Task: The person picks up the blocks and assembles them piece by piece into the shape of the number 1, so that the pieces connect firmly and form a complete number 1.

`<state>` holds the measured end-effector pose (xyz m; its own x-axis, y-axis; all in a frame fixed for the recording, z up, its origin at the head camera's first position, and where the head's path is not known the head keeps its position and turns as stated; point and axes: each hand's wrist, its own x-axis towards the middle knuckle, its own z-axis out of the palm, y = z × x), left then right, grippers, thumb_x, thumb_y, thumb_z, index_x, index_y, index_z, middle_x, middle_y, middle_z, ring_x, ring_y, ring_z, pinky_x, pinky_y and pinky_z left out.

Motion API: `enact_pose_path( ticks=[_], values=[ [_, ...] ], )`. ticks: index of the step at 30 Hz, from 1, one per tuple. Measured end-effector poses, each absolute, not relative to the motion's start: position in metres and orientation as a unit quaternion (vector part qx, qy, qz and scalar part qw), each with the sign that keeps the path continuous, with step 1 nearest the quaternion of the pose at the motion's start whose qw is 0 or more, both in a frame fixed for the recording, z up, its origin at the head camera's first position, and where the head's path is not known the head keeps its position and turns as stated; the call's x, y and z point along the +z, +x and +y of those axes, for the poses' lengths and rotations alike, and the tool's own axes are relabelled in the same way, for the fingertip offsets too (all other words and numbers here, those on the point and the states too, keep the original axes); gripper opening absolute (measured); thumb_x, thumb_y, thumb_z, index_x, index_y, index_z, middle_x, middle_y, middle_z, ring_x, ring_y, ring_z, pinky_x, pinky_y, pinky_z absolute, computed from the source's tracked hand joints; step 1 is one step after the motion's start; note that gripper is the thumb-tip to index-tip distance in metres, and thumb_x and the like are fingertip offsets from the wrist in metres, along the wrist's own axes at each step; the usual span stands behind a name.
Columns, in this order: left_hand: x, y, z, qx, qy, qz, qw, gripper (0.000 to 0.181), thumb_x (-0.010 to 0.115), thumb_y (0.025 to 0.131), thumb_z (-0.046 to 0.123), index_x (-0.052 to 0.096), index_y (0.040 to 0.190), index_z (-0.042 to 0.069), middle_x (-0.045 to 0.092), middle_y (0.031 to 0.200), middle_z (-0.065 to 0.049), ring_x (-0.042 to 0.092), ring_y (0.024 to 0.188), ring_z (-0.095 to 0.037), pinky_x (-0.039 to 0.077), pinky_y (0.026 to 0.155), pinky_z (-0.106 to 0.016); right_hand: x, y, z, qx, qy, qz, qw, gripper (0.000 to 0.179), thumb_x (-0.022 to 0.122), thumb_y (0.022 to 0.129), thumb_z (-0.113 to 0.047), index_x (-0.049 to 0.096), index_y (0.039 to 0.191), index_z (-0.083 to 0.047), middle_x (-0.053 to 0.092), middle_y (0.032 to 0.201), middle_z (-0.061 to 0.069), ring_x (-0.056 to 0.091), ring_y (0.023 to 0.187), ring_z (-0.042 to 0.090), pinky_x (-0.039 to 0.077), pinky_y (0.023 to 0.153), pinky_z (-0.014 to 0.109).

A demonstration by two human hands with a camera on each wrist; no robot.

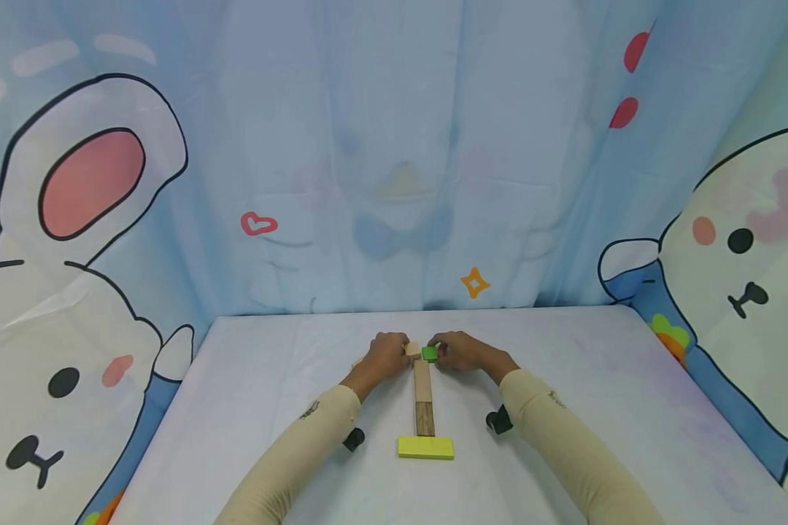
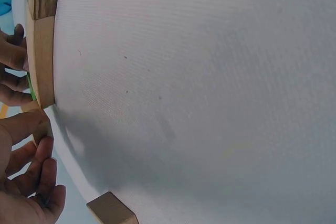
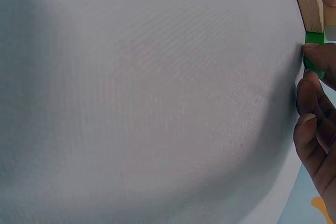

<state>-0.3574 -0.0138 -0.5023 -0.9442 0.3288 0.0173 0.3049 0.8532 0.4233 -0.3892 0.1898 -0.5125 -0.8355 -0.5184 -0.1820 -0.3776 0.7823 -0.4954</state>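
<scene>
My left hand (image 1: 387, 355) pinches a small plain wooden block (image 1: 412, 350) at the far end of a row of blocks. Across from it, my right hand (image 1: 460, 351) grips a green block (image 1: 430, 354) between thumb and fingers, as the right wrist view also shows. Both held blocks sit side by side at the end of a pale wooden block (image 1: 422, 380). That one meets a darker, streaked wooden block (image 1: 425, 419), whose near end touches a yellow block (image 1: 425, 448) lying crosswise. The fingers partly hide both held blocks.
Another wooden block (image 2: 112, 209) lies apart on the left, mostly behind my left hand in the head view. A white cloth covers the table (image 1: 289, 364). Behind its far edge hangs a blue cartoon-print curtain (image 1: 394, 146).
</scene>
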Motion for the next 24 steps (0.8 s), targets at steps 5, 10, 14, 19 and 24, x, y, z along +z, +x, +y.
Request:
enact_pose_path(
  ticks=[5,10,14,19,24],
  values=[
    [-0.5001,-0.3556,-0.0124,0.216,0.164,0.962,0.032,0.025,0.071,0.092,0.014,0.070,0.113,0.000,0.068,0.083,-0.004,0.052,0.070,-0.011,0.044,0.064,-0.025,-0.5122,-0.3888,0.1909,-0.229,-0.244,0.930,0.155,0.037,0.071,0.091,-0.011,0.063,0.127,-0.004,0.063,0.091,0.000,0.054,0.084,0.013,0.046,0.078,0.032],
    [-0.4997,-0.3554,-0.0112,0.213,0.162,0.963,0.037,0.028,0.072,0.093,0.016,0.069,0.116,0.000,0.069,0.087,-0.006,0.052,0.074,-0.012,0.046,0.068,-0.027,-0.5120,-0.3879,0.1922,-0.229,-0.251,0.929,0.147,0.036,0.071,0.091,-0.010,0.063,0.126,-0.004,0.062,0.091,0.000,0.054,0.082,0.013,0.046,0.076,0.031],
    [-0.5010,-0.3559,-0.0115,0.219,0.164,0.961,0.038,0.028,0.071,0.093,0.016,0.069,0.116,0.000,0.069,0.088,-0.006,0.052,0.074,-0.012,0.046,0.067,-0.027,-0.5118,-0.3872,0.1920,-0.225,-0.248,0.931,0.147,0.036,0.071,0.091,-0.010,0.063,0.126,-0.004,0.062,0.091,0.000,0.054,0.083,0.014,0.047,0.076,0.032],
    [-0.5015,-0.3565,-0.0114,0.220,0.165,0.961,0.037,0.024,0.071,0.093,0.013,0.070,0.113,0.000,0.070,0.087,-0.005,0.052,0.071,-0.011,0.044,0.063,-0.024,-0.5120,-0.3874,0.1913,-0.227,-0.244,0.931,0.151,0.037,0.071,0.091,-0.010,0.063,0.127,-0.004,0.063,0.092,0.001,0.054,0.084,0.014,0.047,0.078,0.033],
    [-0.5009,-0.3557,-0.0114,0.216,0.171,0.961,0.033,0.023,0.070,0.093,0.011,0.070,0.113,0.000,0.071,0.090,-0.006,0.051,0.070,-0.010,0.043,0.062,-0.023,-0.5117,-0.3870,0.1918,-0.228,-0.247,0.930,0.148,0.037,0.071,0.091,-0.010,0.063,0.127,-0.004,0.063,0.093,0.001,0.054,0.084,0.014,0.047,0.078,0.032]
  ],
)
